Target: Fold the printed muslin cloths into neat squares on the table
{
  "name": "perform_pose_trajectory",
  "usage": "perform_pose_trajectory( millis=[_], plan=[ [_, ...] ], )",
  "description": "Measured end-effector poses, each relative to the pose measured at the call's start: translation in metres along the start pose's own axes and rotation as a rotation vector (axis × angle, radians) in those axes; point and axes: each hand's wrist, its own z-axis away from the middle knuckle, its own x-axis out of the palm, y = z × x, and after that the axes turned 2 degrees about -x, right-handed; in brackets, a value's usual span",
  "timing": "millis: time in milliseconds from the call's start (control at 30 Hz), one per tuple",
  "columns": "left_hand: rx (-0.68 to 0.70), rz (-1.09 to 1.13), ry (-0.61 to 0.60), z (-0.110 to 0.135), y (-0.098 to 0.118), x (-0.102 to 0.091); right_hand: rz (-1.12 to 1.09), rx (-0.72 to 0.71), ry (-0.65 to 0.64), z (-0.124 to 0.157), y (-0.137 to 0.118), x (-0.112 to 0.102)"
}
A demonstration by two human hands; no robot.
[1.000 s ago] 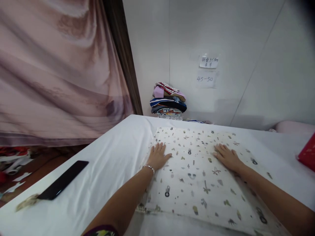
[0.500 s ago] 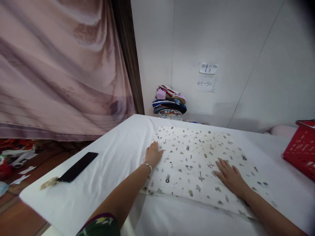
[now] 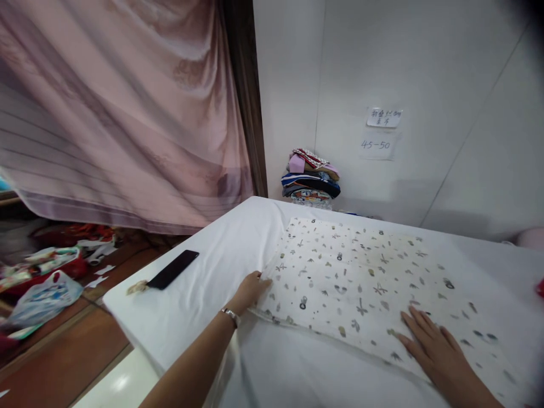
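A white cloth with small printed motifs (image 3: 361, 277) lies folded flat on a table covered in a white sheet (image 3: 204, 306). My left hand (image 3: 250, 290) is at the cloth's near left corner, with fingers curled at its edge; a bracelet sits on that wrist. My right hand (image 3: 433, 348) lies flat on the cloth's near right part, fingers stretched out.
A black phone (image 3: 173, 270) lies near the table's left edge. A stack of folded clothes (image 3: 311, 177) sits against the white wall behind the table. A pink curtain (image 3: 119, 113) hangs at the left, with bags and clutter on the floor below it (image 3: 46, 283).
Both hands have slid back toward me over the cloth. The left has gone from lying flat on the cloth to its left corner. The view has swung left, and the red basket is almost out of sight.
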Motion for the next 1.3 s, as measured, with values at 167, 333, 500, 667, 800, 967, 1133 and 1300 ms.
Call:
perform_pose_trajectory(
  millis=[167,333,500,667,800,967,1133,1300],
  plan=[
    [-0.084,0.417,-0.188,0.018,-0.007,-0.014,-0.149,0.025,-0.008,-0.010,-0.027,-0.017],
    [-0.112,0.571,-0.219,0.031,0.000,-0.016,-0.538,-0.097,-0.154,-0.030,-0.130,-0.055],
    [-0.033,0.733,-0.303,0.032,0.022,-0.013,-0.761,-0.283,-0.251,-0.075,-0.257,-0.064],
    [0.010,0.802,-0.384,0.022,0.027,-0.009,-0.773,-0.266,-0.045,-0.114,-0.315,-0.031],
    [0.015,0.740,-0.346,0.004,0.024,-0.009,-0.836,-0.262,0.017,-0.127,-0.313,-0.014],
    [-0.126,0.753,-0.394,-0.033,0.028,0.000,-1.152,-0.101,-0.012,-0.133,-0.300,-0.022],
    [-0.174,0.801,-0.253,-0.086,0.047,0.018,-1.310,-0.048,-0.020,-0.134,-0.296,-0.035],
    [-0.165,0.851,-0.163,-0.127,0.071,0.024,-1.354,-0.149,-0.073,-0.127,-0.292,-0.049]
  ],
)
